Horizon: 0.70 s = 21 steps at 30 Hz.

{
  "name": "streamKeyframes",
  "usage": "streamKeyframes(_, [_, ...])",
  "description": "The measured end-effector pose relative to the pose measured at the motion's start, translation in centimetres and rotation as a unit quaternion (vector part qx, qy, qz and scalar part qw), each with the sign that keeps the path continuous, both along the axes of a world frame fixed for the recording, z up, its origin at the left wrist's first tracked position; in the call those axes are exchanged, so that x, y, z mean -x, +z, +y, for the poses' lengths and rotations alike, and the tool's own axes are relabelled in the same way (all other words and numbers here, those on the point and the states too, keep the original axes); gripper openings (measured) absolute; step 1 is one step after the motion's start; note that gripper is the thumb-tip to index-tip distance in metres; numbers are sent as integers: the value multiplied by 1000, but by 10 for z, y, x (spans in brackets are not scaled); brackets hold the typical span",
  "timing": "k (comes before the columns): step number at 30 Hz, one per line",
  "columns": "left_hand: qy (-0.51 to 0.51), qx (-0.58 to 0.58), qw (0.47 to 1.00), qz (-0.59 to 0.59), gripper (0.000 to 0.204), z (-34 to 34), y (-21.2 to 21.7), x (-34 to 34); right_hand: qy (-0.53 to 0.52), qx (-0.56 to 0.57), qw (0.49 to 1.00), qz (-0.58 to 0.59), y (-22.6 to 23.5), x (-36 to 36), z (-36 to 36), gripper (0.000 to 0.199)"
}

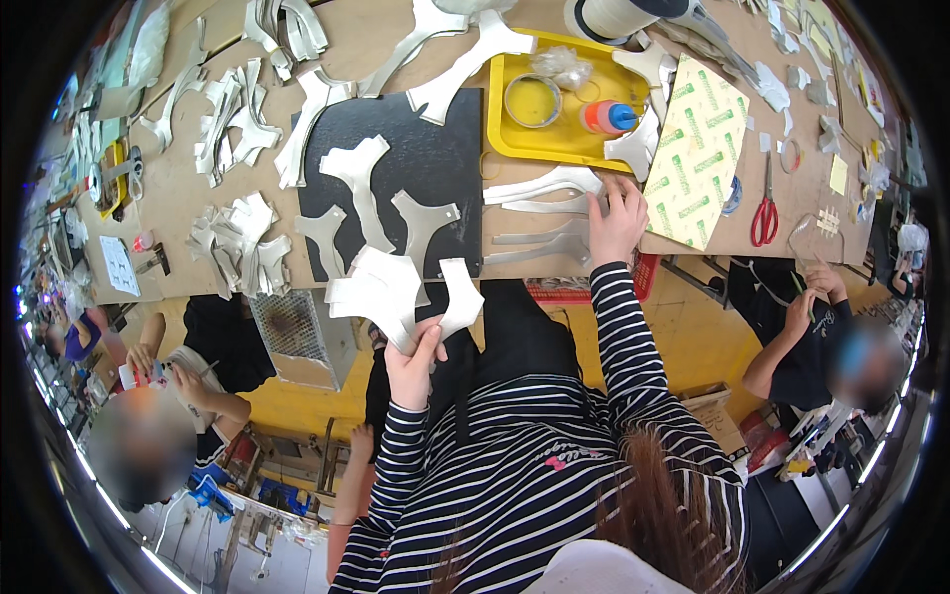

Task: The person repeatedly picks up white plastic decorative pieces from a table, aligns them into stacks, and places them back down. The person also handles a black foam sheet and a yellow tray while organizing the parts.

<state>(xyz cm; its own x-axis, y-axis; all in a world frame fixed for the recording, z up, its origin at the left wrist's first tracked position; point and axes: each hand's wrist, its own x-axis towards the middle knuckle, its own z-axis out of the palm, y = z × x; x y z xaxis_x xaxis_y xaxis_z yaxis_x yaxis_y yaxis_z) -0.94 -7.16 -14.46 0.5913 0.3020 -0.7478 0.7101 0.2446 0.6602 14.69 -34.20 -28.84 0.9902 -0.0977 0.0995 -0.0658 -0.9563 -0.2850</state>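
Note:
My left hand (412,364) is closed on a stack of silver Y-shaped cut pieces (391,289), held up in front of the table's near edge. My right hand (616,220) lies flat on the table, fingers pressing on several long curved silver strips (539,188). To their left, a black mat (450,158) carries three more silver Y-shaped pieces (358,176). Both sleeves are black-and-white striped.
A yellow tray (505,139) holds a round tin of yellow glue, an orange bottle with a blue cap (606,117) and a plastic bag. Red scissors (764,220) and a green-printed sheet (698,148) lie at right. Piles of silver pieces (237,247) cover the left. Other people sit on both sides.

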Motion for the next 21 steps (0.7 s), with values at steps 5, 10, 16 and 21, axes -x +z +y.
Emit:
streamKeyframes(5, [9, -4, 1000, -2, 20, 1, 1, 1, 69, -59, 994, -52, 8, 7, 5, 16])
streamKeyframes(10, [16, 6, 1000, 6, 20, 2, 1, 0, 28, -215, 975, -43, 32, 46, 13, 13])
streamKeyframes(16, [12, 13, 1000, 3, 20, 0, 0, -2, -218, -507, 823, 138, 27, 76, 10, 21])
streamKeyframes(21, [10, 17, 1000, -20, 21, -1, -1, -5, -61, -246, 956, 146, 23, 80, -2, 22])
